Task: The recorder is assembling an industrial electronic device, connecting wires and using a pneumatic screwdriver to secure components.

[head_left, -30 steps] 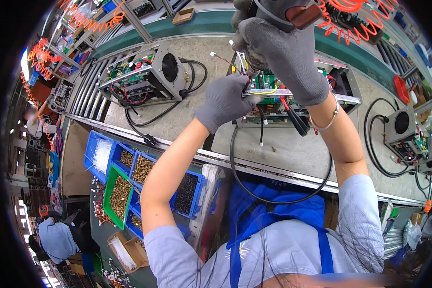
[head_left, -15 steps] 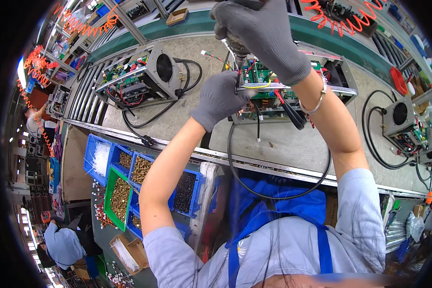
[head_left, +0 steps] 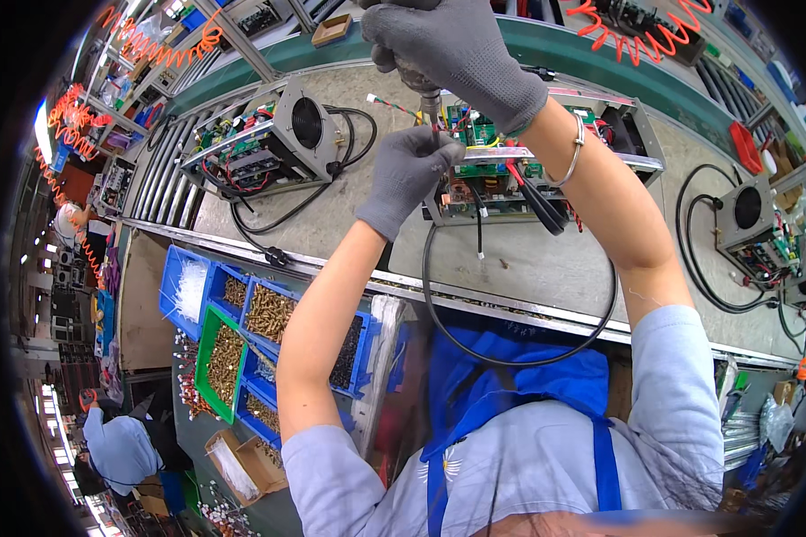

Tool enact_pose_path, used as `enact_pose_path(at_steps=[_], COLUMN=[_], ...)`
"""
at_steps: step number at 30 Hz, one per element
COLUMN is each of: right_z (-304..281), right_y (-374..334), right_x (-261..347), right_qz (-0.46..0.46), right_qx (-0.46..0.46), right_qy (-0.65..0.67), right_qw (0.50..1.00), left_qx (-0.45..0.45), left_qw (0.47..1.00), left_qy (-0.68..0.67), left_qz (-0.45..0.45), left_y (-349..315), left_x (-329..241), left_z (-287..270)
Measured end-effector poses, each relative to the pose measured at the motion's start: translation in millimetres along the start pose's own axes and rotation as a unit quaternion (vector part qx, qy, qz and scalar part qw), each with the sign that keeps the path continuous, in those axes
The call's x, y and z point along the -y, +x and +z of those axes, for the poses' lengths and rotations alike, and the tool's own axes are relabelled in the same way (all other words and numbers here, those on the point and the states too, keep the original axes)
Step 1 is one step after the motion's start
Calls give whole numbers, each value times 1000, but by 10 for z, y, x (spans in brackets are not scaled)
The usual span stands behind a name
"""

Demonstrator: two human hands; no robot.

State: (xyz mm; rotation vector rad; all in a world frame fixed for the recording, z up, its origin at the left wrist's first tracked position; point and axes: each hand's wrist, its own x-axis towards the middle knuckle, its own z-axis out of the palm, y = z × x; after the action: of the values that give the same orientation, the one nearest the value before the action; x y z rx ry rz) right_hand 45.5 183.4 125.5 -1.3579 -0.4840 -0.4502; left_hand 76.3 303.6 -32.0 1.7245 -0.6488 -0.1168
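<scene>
My gloved right hand (head_left: 461,58) is wrapped round a power screwdriver (head_left: 418,79), whose bit points down at the left end of an open electronics unit (head_left: 546,159). Beside the bit, the gloved fingers of my left hand (head_left: 403,174) are pinched together at the unit's metal rail; whatever they hold is hidden. Green circuit boards and a yellow wire show inside the unit. Thick black leads with red wires (head_left: 542,208) hang over its near side. From its left end a black cable (head_left: 428,277) loops down past the bench edge.
A second unit with a fan (head_left: 306,125) stands left on the bench, next to rollers (head_left: 161,179). Another fan unit (head_left: 745,210) is at the right. Below left are blue bins and a green bin (head_left: 199,376) of screws. Orange coiled hoses (head_left: 636,40) hang above. Other people work at far left.
My right hand and the screwdriver have moved left and slightly down along the unit's end. My left fingers have shifted slightly up and left, staying beside the bit.
</scene>
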Motion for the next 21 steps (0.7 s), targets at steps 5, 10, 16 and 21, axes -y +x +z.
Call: enact_pose_path(at_steps=[5,10,16,21], right_z=[7,-60,-268,-417], right_y=[-29,-102,-1464,-2823], right_x=[285,179,46,-167], right_qz=[75,-86,-22,180], right_qx=[16,46,155,-34], right_qy=[-77,26,-292,43], right_qw=[994,995,943,982], left_qx=[-7,-101,43,179], left_qw=[999,960,996,956], left_qy=[32,206,-66,216], left_qz=[-22,158,34,84], left_y=[-71,-233,-995,-1778], left_x=[-181,-862,-871,-634], left_z=[-30,-168,250,249])
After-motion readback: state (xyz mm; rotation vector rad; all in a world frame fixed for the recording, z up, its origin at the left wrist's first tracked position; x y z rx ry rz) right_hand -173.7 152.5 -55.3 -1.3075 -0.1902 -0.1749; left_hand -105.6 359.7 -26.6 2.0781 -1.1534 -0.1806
